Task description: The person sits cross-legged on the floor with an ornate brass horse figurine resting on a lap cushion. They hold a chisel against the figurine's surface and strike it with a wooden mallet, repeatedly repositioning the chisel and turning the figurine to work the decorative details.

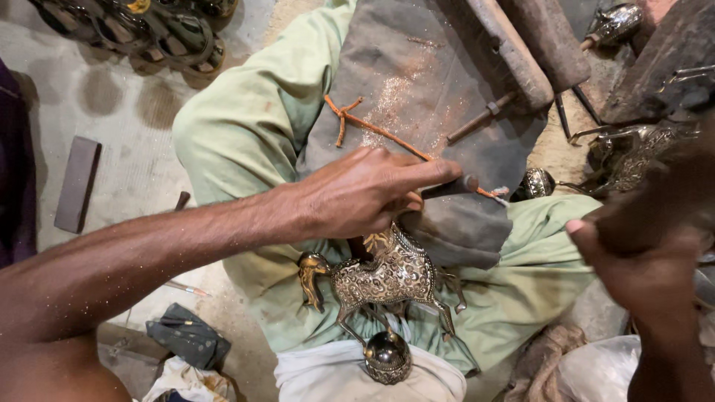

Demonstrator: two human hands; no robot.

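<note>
Lap cloth (pixel 417 82): horse figurine (pixel 383 279) under left hand (pixel 365 190)

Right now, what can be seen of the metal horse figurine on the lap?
The horse figurine looks like brass, brown-gold with dense raised patterning on its body. It stands side-on on the light green cloth, head left and bowed, slim legs spread. The left hand presses on its back; a round patterned metal ball sits below its legs.

Glossy engraved brass horse (pixel 387 275) — matt grey cloth (pixel 424 82)
</note>
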